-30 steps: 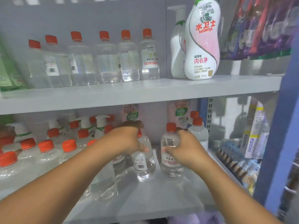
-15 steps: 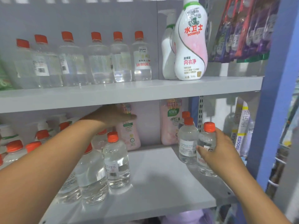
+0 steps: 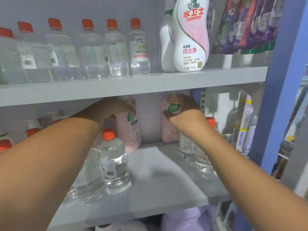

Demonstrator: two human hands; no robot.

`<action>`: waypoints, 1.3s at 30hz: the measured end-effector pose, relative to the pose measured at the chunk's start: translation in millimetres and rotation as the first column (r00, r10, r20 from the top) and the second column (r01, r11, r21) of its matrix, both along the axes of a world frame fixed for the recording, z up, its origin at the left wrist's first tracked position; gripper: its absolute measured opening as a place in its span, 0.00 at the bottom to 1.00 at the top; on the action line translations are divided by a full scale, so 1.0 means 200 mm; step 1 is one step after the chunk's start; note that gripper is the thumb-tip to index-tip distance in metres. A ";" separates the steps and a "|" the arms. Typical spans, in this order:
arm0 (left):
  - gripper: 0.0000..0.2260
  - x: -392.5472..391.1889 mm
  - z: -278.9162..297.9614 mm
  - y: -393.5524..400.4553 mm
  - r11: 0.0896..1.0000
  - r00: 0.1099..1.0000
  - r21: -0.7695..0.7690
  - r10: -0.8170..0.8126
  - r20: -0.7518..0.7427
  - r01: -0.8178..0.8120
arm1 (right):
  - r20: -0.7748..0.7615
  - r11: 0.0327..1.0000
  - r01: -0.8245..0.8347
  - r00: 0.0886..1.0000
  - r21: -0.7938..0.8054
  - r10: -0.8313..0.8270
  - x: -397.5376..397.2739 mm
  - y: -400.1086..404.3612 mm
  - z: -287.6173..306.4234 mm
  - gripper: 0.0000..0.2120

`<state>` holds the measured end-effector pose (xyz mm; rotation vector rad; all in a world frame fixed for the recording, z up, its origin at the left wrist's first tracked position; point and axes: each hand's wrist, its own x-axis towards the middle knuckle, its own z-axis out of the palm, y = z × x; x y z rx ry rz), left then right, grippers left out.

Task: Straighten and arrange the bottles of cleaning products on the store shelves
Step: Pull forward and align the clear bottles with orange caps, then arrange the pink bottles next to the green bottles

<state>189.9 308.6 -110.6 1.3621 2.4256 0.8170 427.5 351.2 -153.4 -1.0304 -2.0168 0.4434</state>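
Observation:
Both arms reach deep into the lower shelf (image 3: pixel 158 180). My left hand (image 3: pixel 113 109) grips the top of a pink bottle (image 3: pixel 130 130) at the back left. My right hand (image 3: pixel 181 107) holds the upper part of a second pink bottle (image 3: pixel 168 130) at the back right, its green round label showing between the fingers. Clear bottles with orange caps stand in front: one (image 3: pixel 113 157) by my left forearm, two (image 3: pixel 200 155) under my right forearm, partly hidden.
The upper shelf (image 3: pixel 133 84) carries a row of clear orange-capped bottles (image 3: pixel 93 50) and a tall white-and-pink bottle (image 3: pixel 191 35). More orange-capped bottles (image 3: pixel 31 130) crowd the lower left. A blue upright (image 3: pixel 283 80) and hanging packets (image 3: pixel 246 24) bound the right. Purple bottles (image 3: pixel 186 219) sit below.
My right hand let go of the clear bottle at the right and moved back onto the right pink bottle. My left hand closed on the left pink bottle's top.

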 end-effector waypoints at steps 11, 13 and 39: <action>0.15 0.02 -0.04 -0.06 0.975 0.975 0.013 -0.222 -0.007 0.222 | 0.482 0.985 0.102 0.876 -0.141 -0.022 -0.28 0.54 0.16 0.28; 0.14 0.01 -0.04 -0.06 0.973 0.972 0.001 -0.232 -0.024 0.232 | 0.479 0.983 0.103 0.877 -0.153 -0.017 -0.33 0.58 0.15 0.30; 0.21 0.23 0.02 -0.23 0.922 0.920 -0.021 -0.388 -0.049 0.387 | 0.108 0.967 -0.088 0.987 -0.237 0.116 0.32 -0.51 0.07 0.31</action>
